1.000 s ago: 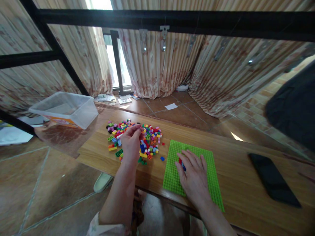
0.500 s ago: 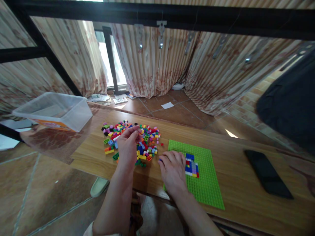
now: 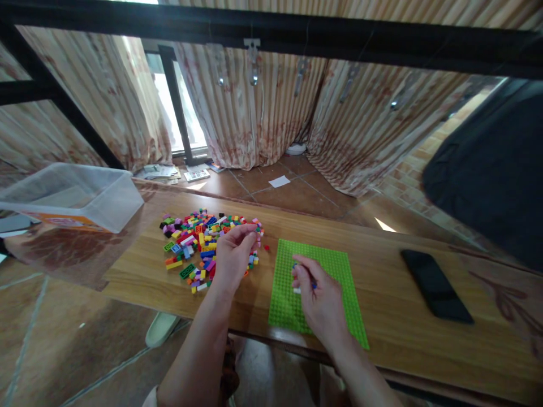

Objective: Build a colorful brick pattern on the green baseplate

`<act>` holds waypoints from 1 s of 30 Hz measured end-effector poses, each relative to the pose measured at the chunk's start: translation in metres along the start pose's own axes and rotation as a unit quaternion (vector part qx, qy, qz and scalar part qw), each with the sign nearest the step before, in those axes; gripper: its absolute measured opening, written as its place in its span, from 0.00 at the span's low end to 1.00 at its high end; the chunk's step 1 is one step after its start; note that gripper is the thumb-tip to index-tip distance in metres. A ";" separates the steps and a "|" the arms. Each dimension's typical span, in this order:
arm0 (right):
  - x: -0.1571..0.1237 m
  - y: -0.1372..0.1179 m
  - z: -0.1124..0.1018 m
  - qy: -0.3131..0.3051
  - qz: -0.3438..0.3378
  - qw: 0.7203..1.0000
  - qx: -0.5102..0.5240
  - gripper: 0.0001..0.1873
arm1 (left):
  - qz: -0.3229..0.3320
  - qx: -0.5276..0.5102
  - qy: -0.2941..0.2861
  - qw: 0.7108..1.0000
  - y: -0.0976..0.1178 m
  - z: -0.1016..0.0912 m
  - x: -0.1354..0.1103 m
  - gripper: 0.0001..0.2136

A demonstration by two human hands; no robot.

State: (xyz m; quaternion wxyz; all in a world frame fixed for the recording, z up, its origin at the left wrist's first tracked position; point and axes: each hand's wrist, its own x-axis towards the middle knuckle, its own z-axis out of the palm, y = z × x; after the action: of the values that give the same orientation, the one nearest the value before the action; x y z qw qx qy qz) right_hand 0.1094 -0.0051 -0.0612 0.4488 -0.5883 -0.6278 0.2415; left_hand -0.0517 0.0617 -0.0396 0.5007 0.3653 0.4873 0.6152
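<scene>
My left hand [image 3: 235, 254] hovers at the right side of a pile of loose toy bricks [image 3: 182, 240], thumb and fingers pinched together. Whatever may be in that pinch is too small to make out. Over the green baseplate [image 3: 316, 257], my right hand [image 3: 320, 294] is closed, thumb against fingers, with a small blue brick [image 3: 294, 265] showing at its tips. Beneath this hand, the bricks built up on the baseplate are mostly hidden; a white brick [image 3: 296, 290] peeks out below the thumb.
A clear plastic bin [image 3: 123, 198] with an orange label stands at the left end of the wooden table [image 3: 382, 265]. To the right lies a black phone [image 3: 436, 285]. One small red brick [image 3: 266, 247] sits between pile and baseplate. A black bar [image 3: 271, 31] crosses above.
My right hand has moved right, from the baseplate's left edge to over the built bricks, now covering them. My left hand has shifted slightly right over the pile. The view has turned a little.
</scene>
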 end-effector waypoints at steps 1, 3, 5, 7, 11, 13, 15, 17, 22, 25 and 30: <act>0.002 0.002 -0.008 0.021 0.030 0.999 0.018 0.16 | 0.002 0.015 -0.021 1.000 -0.003 0.003 -0.001 0.11; 0.008 0.008 -0.025 0.068 0.075 0.994 0.046 0.18 | 0.008 0.046 -0.068 0.997 -0.011 0.008 -0.003 0.09; 0.012 0.017 -0.039 0.118 0.106 0.985 0.059 0.19 | 0.011 0.074 -0.116 0.990 -0.020 0.012 -0.005 0.07; 0.014 0.027 -0.051 0.146 0.131 0.977 0.080 0.20 | 0.009 0.098 -0.151 0.984 -0.028 0.017 -0.007 0.07; 0.013 0.047 -0.065 0.156 0.156 0.965 0.141 0.21 | 0.012 0.147 -0.182 0.972 -0.036 0.024 -0.011 0.07; 0.012 0.053 -0.069 0.150 0.163 0.963 0.153 0.21 | 0.014 0.170 -0.192 0.966 -0.039 0.026 -0.012 0.07; 0.011 0.057 -0.071 0.138 0.175 0.963 0.154 0.21 | 0.018 0.191 -0.197 0.961 -0.042 0.027 -0.012 0.08; 0.011 0.059 -0.072 0.122 0.187 0.962 0.155 0.21 | 0.023 0.205 -0.203 0.957 -0.045 0.028 -0.012 0.08; 0.008 0.061 -0.072 0.075 0.203 0.964 0.156 0.20 | 0.040 0.218 -0.214 0.951 -0.048 0.028 -0.012 0.07; 0.005 0.062 -0.071 0.041 0.208 0.966 0.147 0.19 | 0.064 0.234 -0.224 0.944 -0.043 0.031 -0.016 0.08; 0.002 0.063 -0.067 -0.015 0.198 0.975 0.100 0.16 | 0.127 0.295 -0.265 0.909 -0.035 0.040 -0.029 0.09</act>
State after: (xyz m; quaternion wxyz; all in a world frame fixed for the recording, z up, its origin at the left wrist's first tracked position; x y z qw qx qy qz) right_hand 0.1995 -0.0059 -0.0805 0.4388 -0.6494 -0.4785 0.3960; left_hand 0.0016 0.0440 -0.0616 0.3986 0.7048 0.4450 0.3825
